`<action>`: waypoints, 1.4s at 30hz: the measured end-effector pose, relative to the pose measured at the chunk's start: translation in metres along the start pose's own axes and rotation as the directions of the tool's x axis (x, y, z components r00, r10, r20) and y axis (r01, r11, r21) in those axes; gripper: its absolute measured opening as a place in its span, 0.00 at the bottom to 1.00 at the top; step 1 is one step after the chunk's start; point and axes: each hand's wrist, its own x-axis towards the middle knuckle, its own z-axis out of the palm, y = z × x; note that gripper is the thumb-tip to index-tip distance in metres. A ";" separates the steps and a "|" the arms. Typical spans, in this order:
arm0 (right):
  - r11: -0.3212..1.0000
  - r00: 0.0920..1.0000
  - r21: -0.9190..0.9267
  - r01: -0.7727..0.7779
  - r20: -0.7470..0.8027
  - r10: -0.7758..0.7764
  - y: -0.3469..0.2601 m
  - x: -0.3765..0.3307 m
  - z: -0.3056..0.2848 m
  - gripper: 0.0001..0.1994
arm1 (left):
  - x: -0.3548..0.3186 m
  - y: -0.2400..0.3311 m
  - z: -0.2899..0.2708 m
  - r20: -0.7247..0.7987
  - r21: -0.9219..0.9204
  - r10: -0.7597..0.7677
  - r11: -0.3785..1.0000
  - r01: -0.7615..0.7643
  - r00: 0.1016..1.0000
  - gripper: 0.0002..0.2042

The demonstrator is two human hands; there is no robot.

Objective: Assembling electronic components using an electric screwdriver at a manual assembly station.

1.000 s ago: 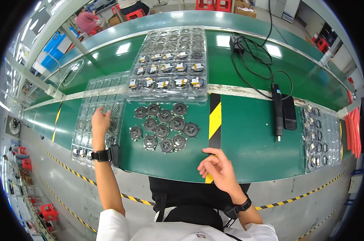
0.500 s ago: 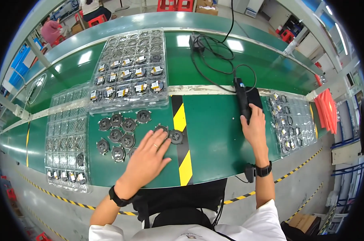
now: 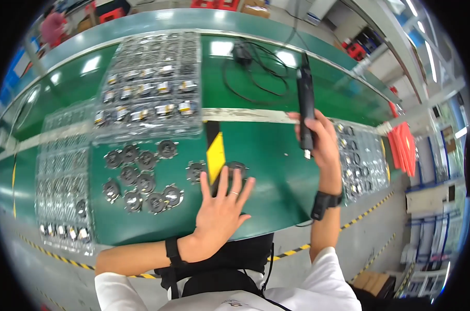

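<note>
My right hand (image 3: 324, 136) is wrapped round a black corded electric screwdriver (image 3: 305, 96), held off the table with its pale tip pointing down toward me. My left hand (image 3: 218, 213) lies palm down with fingers spread, a ring on one finger. Its fingertips touch a round black watch case (image 3: 238, 167) just right of the yellow-and-black tape (image 3: 215, 155). Left of the tape, near the index finger, sits another watch case (image 3: 195, 171). Several more watch cases (image 3: 146, 183) lie in a loose group farther left.
A stack of clear trays (image 3: 149, 93) with small labelled parts stands at the back left. Another clear tray (image 3: 64, 181) lies at far left, and one more (image 3: 362, 166) at right beside red sheets (image 3: 401, 149). A coiled black cable (image 3: 256, 72) lies on the far table strip.
My right hand has lifted the screwdriver off the table. My left hand has moved right, and one watch case has shifted right across the tape. The head view has shifted slightly.
</note>
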 end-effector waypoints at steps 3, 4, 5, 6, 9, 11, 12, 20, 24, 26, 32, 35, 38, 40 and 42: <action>0.975 0.995 0.199 0.102 -0.012 -0.102 0.005 0.009 0.026 0.22 | 0.013 0.004 -0.004 0.082 0.090 -0.062 0.994 0.055 0.995 0.37; 0.978 0.995 0.181 0.101 -0.039 -0.096 0.013 0.008 0.036 0.22 | 0.017 0.003 0.001 0.071 0.036 -0.011 0.999 0.009 0.997 0.36; 0.983 0.990 0.142 0.117 -0.094 -0.104 0.017 0.005 0.048 0.24 | 0.020 0.003 0.005 0.059 -0.014 0.030 0.999 -0.029 0.998 0.36; 0.987 0.983 0.101 0.128 -0.146 -0.112 0.020 0.002 0.056 0.25 | 0.023 0.002 0.009 0.045 -0.065 0.069 0.996 -0.066 0.997 0.35; 0.939 0.956 0.202 0.278 -0.150 -0.251 0.035 -0.003 0.073 0.26 | 0.035 -0.029 0.025 -0.052 -0.290 0.221 0.930 -0.226 0.974 0.33; 0.912 0.936 0.222 0.345 -0.158 -0.316 0.030 -0.012 0.070 0.26 | 0.039 -0.032 0.030 -0.130 -0.412 0.287 0.855 -0.315 0.949 0.32; 0.909 0.928 0.216 0.357 -0.190 -0.320 0.028 -0.015 0.071 0.27 | 0.039 -0.033 0.032 -0.135 -0.431 0.288 0.844 -0.318 0.948 0.31; 0.894 0.881 0.031 0.447 -0.188 -0.434 0.050 -0.025 0.067 0.33 | 0.040 -0.033 0.036 -0.148 -0.491 0.257 0.819 -0.297 0.955 0.29; 0.882 0.879 0.069 0.466 -0.148 -0.453 0.050 -0.030 0.070 0.35 | 0.038 -0.034 0.036 -0.153 -0.496 0.243 0.820 -0.287 0.958 0.29; 0.869 0.876 0.127 0.478 -0.136 -0.462 0.047 -0.031 0.072 0.35 | 0.038 -0.034 0.037 -0.152 -0.488 0.236 0.826 -0.281 0.960 0.29; 0.869 0.873 0.093 0.487 -0.091 -0.479 0.051 -0.031 0.077 0.35 | 0.039 -0.033 0.035 -0.171 -0.481 0.228 0.830 -0.283 0.959 0.25; 0.872 0.875 0.083 0.483 -0.083 -0.477 0.052 -0.032 0.077 0.36 | 0.038 -0.033 0.036 -0.180 -0.479 0.223 0.831 -0.283 0.958 0.25; 0.868 0.870 0.068 0.493 -0.070 -0.488 0.052 -0.033 0.077 0.35 | 0.037 -0.032 0.037 -0.183 -0.492 0.221 0.823 -0.284 0.958 0.26; 0.866 0.867 0.051 0.498 -0.047 -0.496 0.053 -0.033 0.077 0.34 | 0.037 -0.032 0.037 -0.182 -0.494 0.219 0.823 -0.282 0.959 0.26; 0.859 0.859 0.017 0.512 -0.002 -0.512 0.054 -0.033 0.076 0.31 | 0.037 -0.032 0.036 -0.182 -0.495 0.217 0.823 -0.280 0.959 0.26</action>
